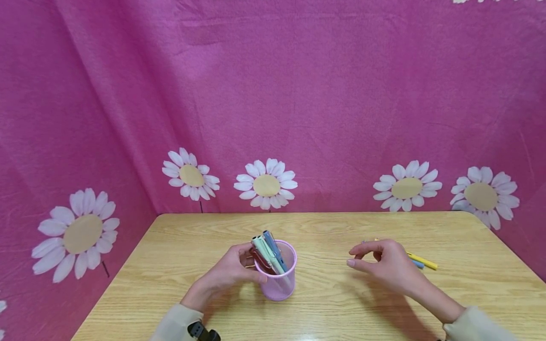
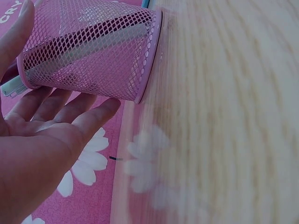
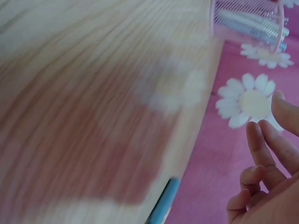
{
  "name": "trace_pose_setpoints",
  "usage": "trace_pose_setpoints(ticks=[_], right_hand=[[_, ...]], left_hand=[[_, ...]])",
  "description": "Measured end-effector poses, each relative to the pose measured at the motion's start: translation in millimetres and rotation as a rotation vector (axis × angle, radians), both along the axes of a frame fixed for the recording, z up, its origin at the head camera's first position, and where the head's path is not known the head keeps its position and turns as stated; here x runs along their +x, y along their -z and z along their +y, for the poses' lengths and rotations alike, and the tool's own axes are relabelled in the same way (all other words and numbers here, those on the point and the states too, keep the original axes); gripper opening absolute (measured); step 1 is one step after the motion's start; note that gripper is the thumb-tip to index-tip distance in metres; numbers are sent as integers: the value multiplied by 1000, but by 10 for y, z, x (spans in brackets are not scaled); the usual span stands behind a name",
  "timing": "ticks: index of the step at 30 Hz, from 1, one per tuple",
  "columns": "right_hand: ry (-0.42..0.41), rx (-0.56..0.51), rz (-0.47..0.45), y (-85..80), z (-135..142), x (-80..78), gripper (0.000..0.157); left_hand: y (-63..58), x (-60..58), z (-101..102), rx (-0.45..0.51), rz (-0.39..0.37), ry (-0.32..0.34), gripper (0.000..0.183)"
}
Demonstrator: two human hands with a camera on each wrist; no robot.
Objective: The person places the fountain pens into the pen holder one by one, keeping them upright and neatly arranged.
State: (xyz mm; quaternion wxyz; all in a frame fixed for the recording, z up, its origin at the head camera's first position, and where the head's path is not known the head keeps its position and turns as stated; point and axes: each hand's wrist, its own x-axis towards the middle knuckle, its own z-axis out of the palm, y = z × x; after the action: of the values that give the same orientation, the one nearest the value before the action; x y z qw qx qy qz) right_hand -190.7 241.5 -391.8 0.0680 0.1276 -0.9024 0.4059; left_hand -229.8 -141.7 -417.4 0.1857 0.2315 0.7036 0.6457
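A pink mesh pen holder (image 1: 278,285) stands upright on the table. Inside it lean several pens: a dark red one (image 1: 263,263), mint green ones (image 1: 268,255) and a blue one (image 1: 275,251). My left hand (image 1: 232,269) holds the holder from its left side, thumb at the near side and fingers behind; in the left wrist view the fingers (image 2: 88,116) lie along the mesh. To the right, my right hand (image 1: 390,266) hovers over the table with nothing in it, its thumb and fingertips apart. Beyond it lie a yellow pen (image 1: 423,261) and a blue pen (image 1: 418,264), partly hidden by the hand.
The wooden table (image 1: 324,308) ends at the back against a pink cloth (image 1: 307,109) printed with white daisies. The same cloth hangs along the left and right sides. A dark watch or band (image 1: 204,331) is on the left wrist.
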Motion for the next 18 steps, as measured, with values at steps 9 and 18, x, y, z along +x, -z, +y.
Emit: trace_pose_setpoints(ticks=[9,18], right_hand=[[63,99,23,143,384,7,22],[93,147,-14,247,736,-12,30]], left_hand=[[10,-17,-12,25,-4,18,72],[19,-19,-11,14,-4,15,69]])
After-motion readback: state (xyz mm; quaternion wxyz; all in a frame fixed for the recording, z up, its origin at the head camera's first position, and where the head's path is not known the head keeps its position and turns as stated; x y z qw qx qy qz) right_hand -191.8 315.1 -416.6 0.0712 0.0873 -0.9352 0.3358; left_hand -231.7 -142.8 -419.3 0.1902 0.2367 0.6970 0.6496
